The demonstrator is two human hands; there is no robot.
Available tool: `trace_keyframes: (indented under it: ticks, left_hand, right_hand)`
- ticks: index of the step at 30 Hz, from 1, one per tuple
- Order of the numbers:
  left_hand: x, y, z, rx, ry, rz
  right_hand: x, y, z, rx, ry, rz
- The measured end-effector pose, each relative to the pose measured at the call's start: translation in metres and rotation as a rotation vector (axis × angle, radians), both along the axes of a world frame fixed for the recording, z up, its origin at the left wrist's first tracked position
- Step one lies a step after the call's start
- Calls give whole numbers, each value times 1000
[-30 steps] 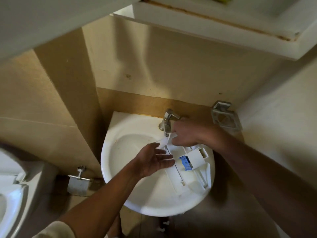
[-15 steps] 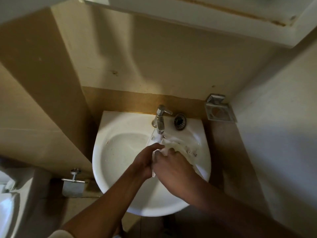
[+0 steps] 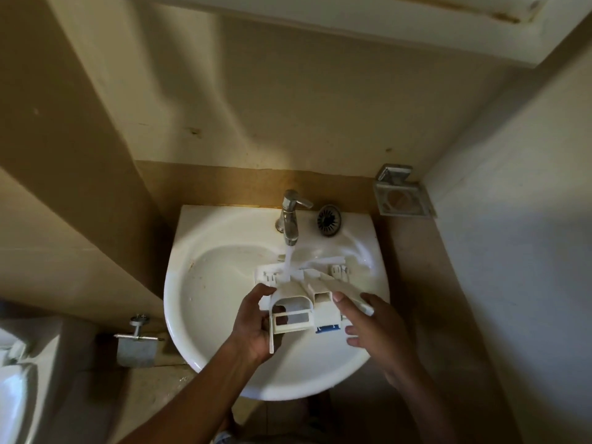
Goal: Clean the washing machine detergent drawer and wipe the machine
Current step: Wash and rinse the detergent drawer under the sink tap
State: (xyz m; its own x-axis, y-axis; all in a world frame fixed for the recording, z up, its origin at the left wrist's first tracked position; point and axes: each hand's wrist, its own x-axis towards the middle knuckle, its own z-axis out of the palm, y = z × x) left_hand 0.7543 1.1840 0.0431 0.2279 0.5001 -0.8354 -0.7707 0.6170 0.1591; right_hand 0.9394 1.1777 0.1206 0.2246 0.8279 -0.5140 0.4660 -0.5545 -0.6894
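Observation:
The white plastic detergent drawer (image 3: 301, 299), with a small blue tab at its near edge, is held over the white sink (image 3: 205, 347) under the running tap (image 3: 290, 219). Water streams onto its far end. My left hand (image 3: 256, 325) grips the drawer's left side from below. My right hand (image 3: 371, 328) holds its right side, thumb on top and fingers spread underneath.
A loose drain strainer (image 3: 329, 220) lies on the sink's back rim. A metal soap holder (image 3: 402, 195) is fixed to the wall at right. A toilet-roll holder (image 3: 136, 342) and a toilet (image 3: 16, 386) are at lower left. A shelf overhangs above.
The tap is now running. The drawer has been turned and lifted under the water, with both hands now at its sides instead of over it.

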Motion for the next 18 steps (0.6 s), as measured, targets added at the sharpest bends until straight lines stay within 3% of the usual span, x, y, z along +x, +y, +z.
trace_keyframes:
  ticks: [6, 18]
  left_hand:
    - [-5, -16, 5, 75, -22, -12]
    - [-29, -40, 4, 124, -118, -139]
  right_hand:
    - [-15, 12, 10, 101, -221, 196]
    - [-47, 25, 20, 195, -263, 398]
